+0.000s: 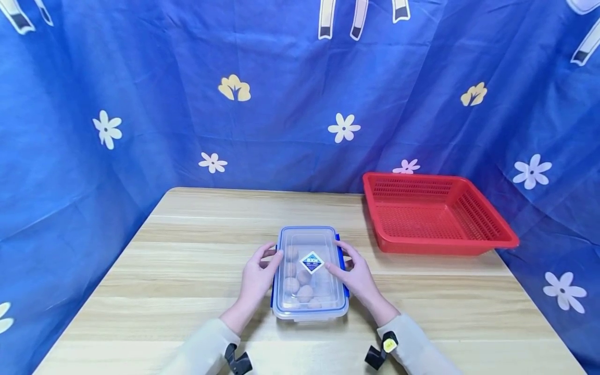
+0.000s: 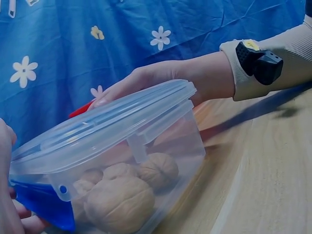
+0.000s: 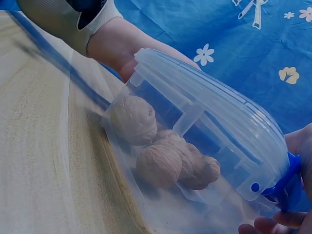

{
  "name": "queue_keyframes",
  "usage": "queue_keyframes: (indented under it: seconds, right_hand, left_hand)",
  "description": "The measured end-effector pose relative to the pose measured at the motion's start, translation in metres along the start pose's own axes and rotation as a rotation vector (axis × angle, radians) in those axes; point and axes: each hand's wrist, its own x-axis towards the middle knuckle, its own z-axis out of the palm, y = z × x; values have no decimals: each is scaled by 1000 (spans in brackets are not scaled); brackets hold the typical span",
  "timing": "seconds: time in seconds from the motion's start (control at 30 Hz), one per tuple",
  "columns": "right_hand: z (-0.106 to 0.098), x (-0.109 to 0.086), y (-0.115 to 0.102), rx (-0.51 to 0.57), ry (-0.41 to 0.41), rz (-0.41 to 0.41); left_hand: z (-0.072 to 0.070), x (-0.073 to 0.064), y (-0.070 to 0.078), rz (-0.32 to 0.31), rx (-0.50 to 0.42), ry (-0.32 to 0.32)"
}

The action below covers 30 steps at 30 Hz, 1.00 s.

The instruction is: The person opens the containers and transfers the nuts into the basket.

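Observation:
A clear plastic food container with a blue-edged lid stands on the table. Several walnuts lie inside it, and a diamond-shaped label is on the lid. My left hand grips the left long side, thumb at the lid's edge. On the opposite side my right hand holds the box, its thumb on the lid. In the left wrist view a blue latch slants outward beside my left fingers. Another blue latch juts out by my right fingers in the right wrist view.
A red perforated basket stands at the table's back right. The wooden table ends at a blue curtain that runs behind it and along both sides. A black device is strapped at the right wrist.

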Motion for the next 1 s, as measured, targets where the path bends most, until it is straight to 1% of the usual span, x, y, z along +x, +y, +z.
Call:
queue_keyframes:
  seconds: [0.07,0.2,0.43,0.57,0.67,0.73,0.83,1.0]
  right_hand:
    - [0,0,0,3,1,-6]
    - [1,1,1,8,4,-20]
    - [0,2,2,32,-1,-16]
    - [-2,3,1,97,24,-6]
    - [-4,0,-7,153,51,9]
    - [-4,-2,-14,172,55,20]
    - [-2,-6,-24,171,67,23]
    - [0,-7,-27,157,104,20]
  left_hand:
    - [2,0,0,7,9,1]
    - [3,0,0,5,-4,-3]
    - [6,-1,5,21,6,0]
    - [8,-2,6,32,15,-1]
    - [10,-2,6,39,23,-6]
    - [11,-3,6,43,27,-7]
    - [11,-3,8,44,25,-6]
    - [12,-3,8,41,8,-3]
